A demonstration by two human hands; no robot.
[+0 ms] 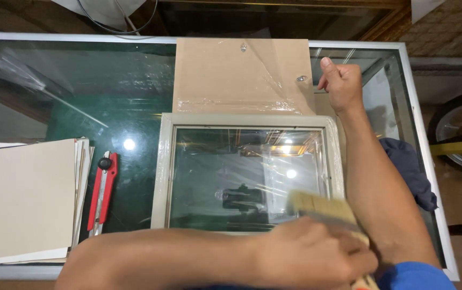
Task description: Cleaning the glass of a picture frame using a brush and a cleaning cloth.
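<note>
Left hand (311,252) reaches across low in front, fingers curled tight round a wide flat paintbrush (322,207); its pale bristles are blurred and sit over the lower right corner of the picture frame (162,172). Right hand (341,83) is stretched out to the far side, loosely fisted with the thumb up, resting at the right edge of the brown backing board (231,70); whether it pinches the board cannot be told. The two forearms cross near the frame's right side. The frame is grey-beige, lies flat in the middle of the glass worktop (80,91), wrapped in clear shiny film, its glass pane reflecting lights. The board lies just beyond the frame, touching its top edge, with tape strips along the near side and two small metal fittings. Left of the frame, a red box cutter (102,190) lies lengthwise, just beside a stack of cream card sheets (21,198) at the worktop's left edge. A dark blue cloth (411,169) lies right of the right forearm.
</note>
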